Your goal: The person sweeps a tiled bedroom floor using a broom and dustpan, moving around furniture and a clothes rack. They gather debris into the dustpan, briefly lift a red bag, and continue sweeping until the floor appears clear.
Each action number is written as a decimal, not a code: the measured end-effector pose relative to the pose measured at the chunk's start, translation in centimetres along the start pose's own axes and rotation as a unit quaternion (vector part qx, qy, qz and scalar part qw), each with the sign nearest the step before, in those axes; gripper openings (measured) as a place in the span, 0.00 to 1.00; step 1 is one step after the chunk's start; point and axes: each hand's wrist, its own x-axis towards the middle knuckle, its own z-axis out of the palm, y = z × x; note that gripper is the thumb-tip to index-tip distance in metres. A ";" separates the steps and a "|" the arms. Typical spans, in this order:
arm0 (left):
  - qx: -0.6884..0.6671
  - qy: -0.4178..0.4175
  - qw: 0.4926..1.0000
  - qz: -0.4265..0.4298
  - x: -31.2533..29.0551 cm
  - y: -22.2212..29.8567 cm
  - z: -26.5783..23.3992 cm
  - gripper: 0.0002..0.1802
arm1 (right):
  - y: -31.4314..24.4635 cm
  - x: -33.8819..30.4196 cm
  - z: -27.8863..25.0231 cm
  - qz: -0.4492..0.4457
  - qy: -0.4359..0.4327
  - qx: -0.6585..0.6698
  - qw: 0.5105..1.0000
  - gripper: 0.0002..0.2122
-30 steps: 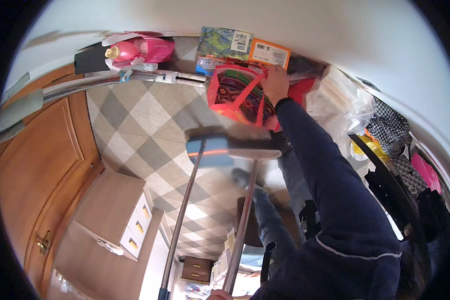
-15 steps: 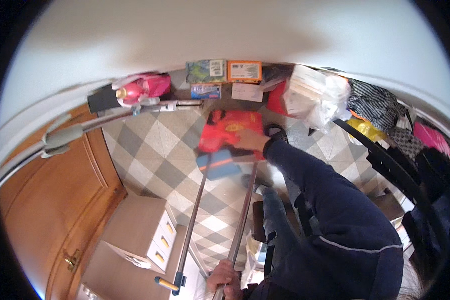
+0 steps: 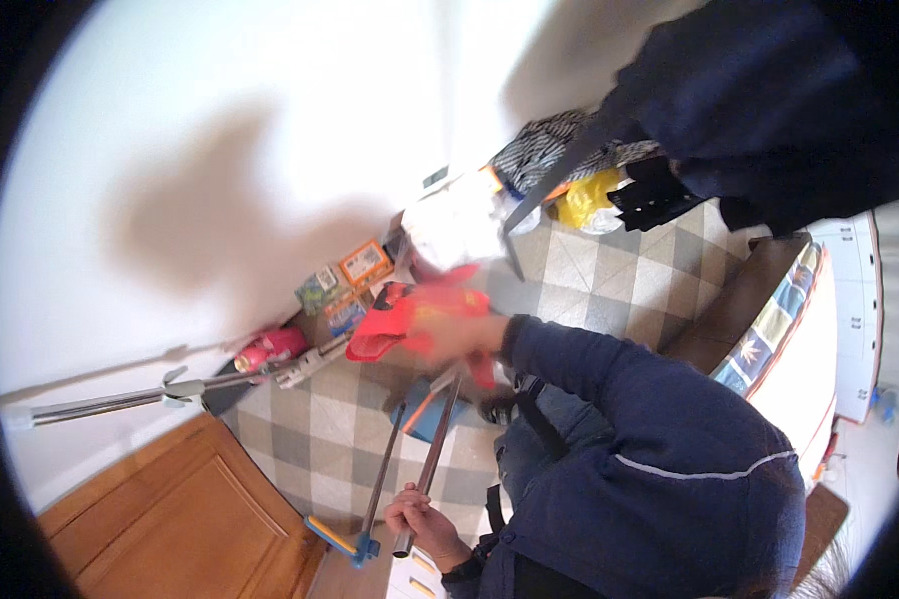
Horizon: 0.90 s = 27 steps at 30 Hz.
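My left hand (image 3: 416, 515) is wrapped round the lower end of a shiny metal pole (image 3: 438, 439). My right hand (image 3: 449, 336), smeared by motion, grips a crumpled red bag (image 3: 375, 332) with black and yellow print, lifted off the floor. Its fingers partly sink into the red material. Below the bag lies a blue dustpan-like head (image 3: 432, 417) with an orange stripe. A thinner pole (image 3: 382, 479) with a blue and yellow grip (image 3: 337, 536) slants beside the one I hold. The far end of my pole is partly hidden under the bag.
Boxes (image 3: 367, 263) and a pink bottle (image 3: 270, 347) line the wall, beside a metal rail (image 3: 120, 401). A wooden door (image 3: 210, 509) stands left. White and yellow bags (image 3: 589, 200) and dark hanging clothes (image 3: 769, 110) are at upper right, a bed (image 3: 769, 324) at right.
My right hand has raised the red bag from the floor, where it lay flat. The view has swung to the right, bringing in the bed. My left hand stays on the pole.
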 end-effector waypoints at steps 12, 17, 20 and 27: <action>-0.019 -0.067 0.991 0.112 -5.2 9.1 0.3 0.07 | -6.5 -20.5 -7.0 -0.138 0.289 -0.061 0.945 0.16; -0.068 -0.032 0.991 0.110 -6.0 9.8 1.1 0.06 | -8.4 -25.2 -10.0 -0.095 0.245 0.003 0.965 0.21; -0.060 0.010 0.993 0.097 -6.4 10.2 1.8 0.06 | -10.8 -26.4 -11.7 -0.114 0.225 0.071 0.965 0.22; -0.061 0.051 0.992 0.103 -7.5 10.6 3.0 0.07 | -20.1 -31.0 -16.4 -0.202 0.249 0.063 0.945 0.19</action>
